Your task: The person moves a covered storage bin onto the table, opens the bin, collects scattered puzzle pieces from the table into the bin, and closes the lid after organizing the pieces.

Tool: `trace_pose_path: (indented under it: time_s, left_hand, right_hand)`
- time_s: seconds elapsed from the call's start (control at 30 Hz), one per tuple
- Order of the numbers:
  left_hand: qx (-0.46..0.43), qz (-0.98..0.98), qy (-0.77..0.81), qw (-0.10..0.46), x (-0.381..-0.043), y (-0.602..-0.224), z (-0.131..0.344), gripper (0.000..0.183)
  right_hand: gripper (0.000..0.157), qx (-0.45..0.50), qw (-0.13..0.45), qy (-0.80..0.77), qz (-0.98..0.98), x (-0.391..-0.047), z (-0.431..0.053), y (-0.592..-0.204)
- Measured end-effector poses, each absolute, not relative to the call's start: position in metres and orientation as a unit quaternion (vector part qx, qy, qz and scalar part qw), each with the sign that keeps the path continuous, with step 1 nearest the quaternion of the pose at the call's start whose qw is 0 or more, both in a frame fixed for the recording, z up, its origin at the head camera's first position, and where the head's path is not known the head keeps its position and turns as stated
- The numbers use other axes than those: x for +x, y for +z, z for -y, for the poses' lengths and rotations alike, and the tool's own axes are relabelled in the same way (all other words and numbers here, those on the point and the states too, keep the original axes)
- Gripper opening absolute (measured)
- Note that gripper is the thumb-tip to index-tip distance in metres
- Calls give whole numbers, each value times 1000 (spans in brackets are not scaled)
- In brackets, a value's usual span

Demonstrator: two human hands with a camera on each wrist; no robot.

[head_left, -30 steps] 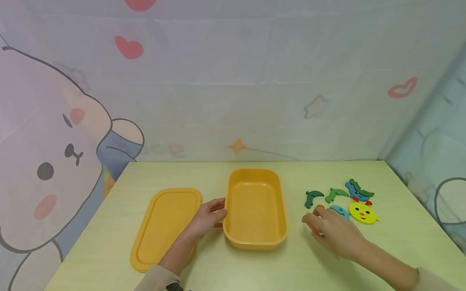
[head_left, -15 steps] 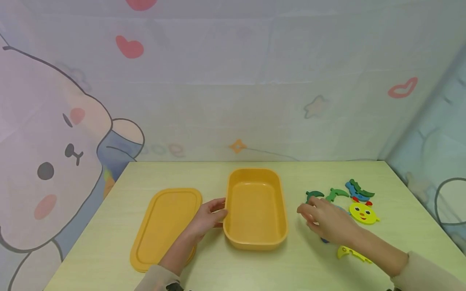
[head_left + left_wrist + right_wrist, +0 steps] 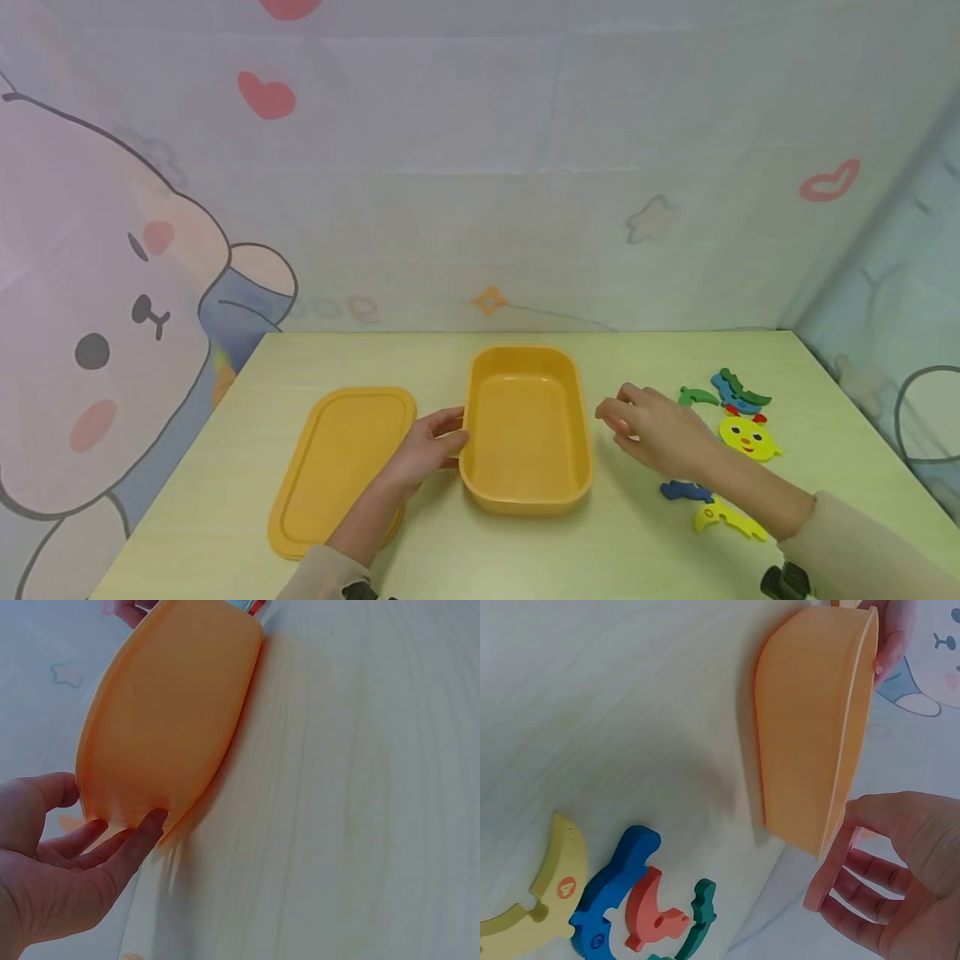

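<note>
My left hand (image 3: 429, 452) steadies the left side of a yellow-orange plastic box (image 3: 527, 505), which has nothing inside it. In the left wrist view that hand's thumb and fingertips press the box's end wall. My right hand (image 3: 663, 432) is just right of the box. Its thumb and fingertips pinch a thin coral-red puzzle piece (image 3: 832, 874), seen nearly edge-on in the right wrist view and hidden by the hand in the head view. Under and beside this hand lie a blue puzzle piece (image 3: 619, 874), another coral-red puzzle piece (image 3: 656, 915) and a dark green puzzle piece (image 3: 699, 919).
A flat yellow-orange lid (image 3: 345, 467) lies left of the box. To the right lie a yellow smiling face piece (image 3: 750, 439), a yellow puzzle piece (image 3: 729, 522), and green pieces near a blue piece (image 3: 731, 396). A printed cloth (image 3: 480, 167) hangs behind the table.
My right hand has moved up and left, toward the box, uncovering the dark blue and yellow pieces and covering the dark green one. The left hand and box stay put.
</note>
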State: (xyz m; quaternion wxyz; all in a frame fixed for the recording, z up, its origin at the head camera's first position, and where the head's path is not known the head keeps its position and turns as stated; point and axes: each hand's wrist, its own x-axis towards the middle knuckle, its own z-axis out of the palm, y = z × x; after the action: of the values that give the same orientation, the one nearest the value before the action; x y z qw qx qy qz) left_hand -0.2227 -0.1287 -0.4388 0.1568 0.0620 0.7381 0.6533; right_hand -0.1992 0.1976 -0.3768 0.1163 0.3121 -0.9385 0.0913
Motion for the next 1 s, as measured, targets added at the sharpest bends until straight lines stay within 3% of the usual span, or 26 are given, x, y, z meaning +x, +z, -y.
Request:
trace_pose_path:
  time_s: [1.0]
  left_hand:
    - [61, -739, 651, 160, -225, -440, 128, 48]
  right_hand:
    - [25, 365, 119, 85, 919, -223, -156, -362]
